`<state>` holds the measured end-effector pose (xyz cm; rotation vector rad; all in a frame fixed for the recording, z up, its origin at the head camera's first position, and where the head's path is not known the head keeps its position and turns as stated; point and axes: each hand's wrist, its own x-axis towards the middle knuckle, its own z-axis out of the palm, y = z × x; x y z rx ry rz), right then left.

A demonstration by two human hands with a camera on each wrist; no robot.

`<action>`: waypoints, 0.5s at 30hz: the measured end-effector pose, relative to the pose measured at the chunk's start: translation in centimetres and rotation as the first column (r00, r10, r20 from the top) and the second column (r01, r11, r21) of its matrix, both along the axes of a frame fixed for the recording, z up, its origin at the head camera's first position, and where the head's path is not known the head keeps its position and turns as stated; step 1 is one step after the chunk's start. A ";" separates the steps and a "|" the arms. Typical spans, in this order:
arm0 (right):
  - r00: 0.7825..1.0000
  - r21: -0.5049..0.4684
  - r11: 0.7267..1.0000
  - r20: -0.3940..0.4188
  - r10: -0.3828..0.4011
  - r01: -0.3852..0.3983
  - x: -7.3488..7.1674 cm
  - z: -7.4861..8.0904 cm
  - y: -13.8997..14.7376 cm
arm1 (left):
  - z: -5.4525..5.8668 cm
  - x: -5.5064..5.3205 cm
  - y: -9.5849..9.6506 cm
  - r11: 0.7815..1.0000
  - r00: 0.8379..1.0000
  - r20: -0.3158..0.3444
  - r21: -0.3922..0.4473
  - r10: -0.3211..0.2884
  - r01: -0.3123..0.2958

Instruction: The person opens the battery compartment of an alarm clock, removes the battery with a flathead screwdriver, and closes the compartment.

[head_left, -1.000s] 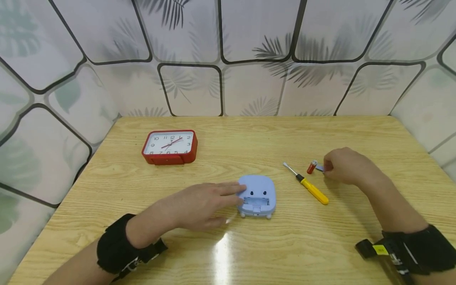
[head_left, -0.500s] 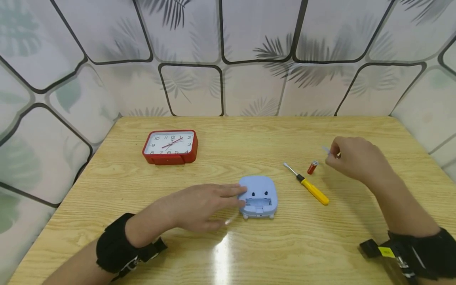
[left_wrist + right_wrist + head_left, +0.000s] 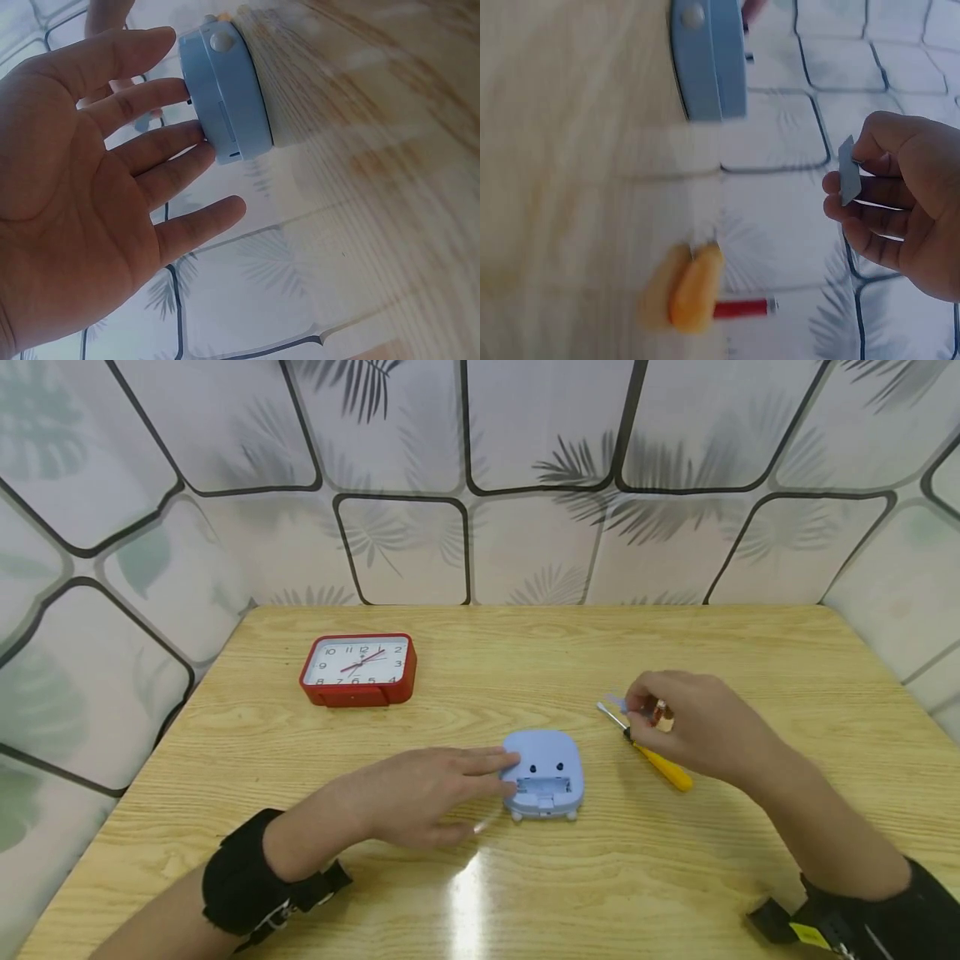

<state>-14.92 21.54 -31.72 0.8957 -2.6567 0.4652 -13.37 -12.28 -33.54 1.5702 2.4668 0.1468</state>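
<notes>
A light blue rounded device (image 3: 543, 747) lies back up on the table, with two black knobs and an uncovered battery compartment. The straight fingers of my left hand (image 3: 423, 795) rest on its left edge, palm lowered; the left wrist view shows them spread against its casing (image 3: 236, 97). Between thumb and fingertips, my right hand (image 3: 708, 727) pinches a thin light blue battery cover (image 3: 849, 174). It is raised over the table, right of the device. Behind those fingers a red battery (image 3: 742, 308) stands upright, partly hidden in the head view.
A yellow-handled screwdriver (image 3: 663, 767) lies under and in front of my right hand, its tip pointing away to the left. Farther back on the left is a red alarm clock (image 3: 356, 664). A patterned curtain (image 3: 525, 543) rises behind the table's back edge.
My right hand has picked the battery cover up off the table, lifted it, then carried it left past the battery. My left hand stays on the device.
</notes>
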 end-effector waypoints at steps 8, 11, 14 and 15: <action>0.987 0.053 0.986 0.022 0.158 -0.159 2.0 -1.3 -3.4 | 0.0 0.0 -0.1 1.000 1.000 -0.018 0.005 -0.015 0.015; 0.983 0.059 0.982 0.053 0.178 -0.181 2.4 -1.7 -4.0 | 0.0 0.0 -0.1 1.000 1.000 -0.014 -0.008 -0.009 0.009; 0.977 0.052 0.976 0.056 0.206 -0.209 2.6 -2.0 -4.4 | 0.0 0.0 -0.1 1.000 1.000 -0.015 -0.014 -0.011 0.011; 0.974 0.048 0.974 0.051 0.219 -0.222 2.6 -2.1 -4.5 | 0.0 0.0 -0.1 1.000 1.000 -0.014 -0.016 -0.011 0.011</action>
